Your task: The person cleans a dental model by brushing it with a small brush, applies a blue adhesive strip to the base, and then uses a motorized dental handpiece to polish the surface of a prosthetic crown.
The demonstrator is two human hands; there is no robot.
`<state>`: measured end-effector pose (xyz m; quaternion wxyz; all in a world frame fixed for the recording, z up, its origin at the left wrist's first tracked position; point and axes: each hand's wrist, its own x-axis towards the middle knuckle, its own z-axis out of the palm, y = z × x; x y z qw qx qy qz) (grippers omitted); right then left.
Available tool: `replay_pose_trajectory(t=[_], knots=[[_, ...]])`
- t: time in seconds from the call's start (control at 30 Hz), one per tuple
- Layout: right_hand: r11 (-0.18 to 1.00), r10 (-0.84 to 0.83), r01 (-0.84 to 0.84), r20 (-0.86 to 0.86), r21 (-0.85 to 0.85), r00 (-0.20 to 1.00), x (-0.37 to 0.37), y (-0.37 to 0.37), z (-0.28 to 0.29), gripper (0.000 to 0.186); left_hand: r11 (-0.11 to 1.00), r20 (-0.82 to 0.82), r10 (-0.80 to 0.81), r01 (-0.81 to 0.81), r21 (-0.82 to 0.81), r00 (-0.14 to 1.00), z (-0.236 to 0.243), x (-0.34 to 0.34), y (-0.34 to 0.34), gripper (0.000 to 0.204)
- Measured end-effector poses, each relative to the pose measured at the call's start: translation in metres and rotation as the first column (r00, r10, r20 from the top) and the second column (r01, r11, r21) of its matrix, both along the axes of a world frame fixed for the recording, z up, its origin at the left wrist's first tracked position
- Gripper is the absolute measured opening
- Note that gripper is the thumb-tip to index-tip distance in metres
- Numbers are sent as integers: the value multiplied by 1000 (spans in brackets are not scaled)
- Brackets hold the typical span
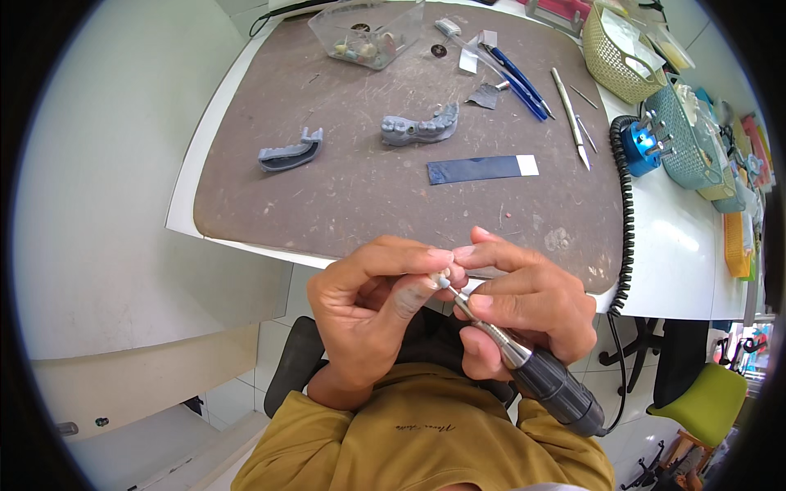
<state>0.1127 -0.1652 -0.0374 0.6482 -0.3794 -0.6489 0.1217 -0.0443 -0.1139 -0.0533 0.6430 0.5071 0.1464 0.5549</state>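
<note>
My left hand point(360, 299) pinches a small tooth-coloured piece, likely a dental crown point(440, 275), between thumb and fingers; the fingertips hide much of it. In my right hand point(540, 295) is a rotary handpiece point(561, 389) with a dark grip and a metal nose, held like a pen. Its thin shank ends in a small pale bluish tip at the crown; whether they touch I cannot tell. My two hands meet at the fingertips, just off the table's front edge. Beyond them on the brown mat point(344, 196) lie a grey dental model point(419, 128) and a smaller grey model part point(291, 153).
A dark blue strip point(475, 169) with a white end lies behind my hands. Farther back are a clear plastic box point(368, 45), blue pen-like tools point(520, 82) and a white-handled knife point(571, 119). On the right stand a coiled cord point(622, 221), a blue bur holder point(641, 147) and baskets point(614, 61).
</note>
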Motion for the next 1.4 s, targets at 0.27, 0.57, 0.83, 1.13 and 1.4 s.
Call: replay_pose_trajectory(t=[0.27,0.57,0.83,1.13,1.4], knots=[[999,13,-15,-63,-29,998,0,-4,-1,24,999,-17,-2,1,-39,1000,3,0,-1,15],[1000,-4,2,-61,-23,998,-1,-2,-2,25,999,30,-10,11,-43,999,4,0,0,19],[1000,-12,10,-68,-21,998,-1,-1,-1,25,999,-28,-10,9,-32,1000,3,-1,1,24],[999,5,-7,-69,-32,998,-2,-1,0,26,998,-25,-12,11,-58,1000,4,-2,-1,23],[999,24,-26,-42,-38,999,-1,-1,2,25,1000,-21,3,-3,-29,1000,2,-1,0,21]])
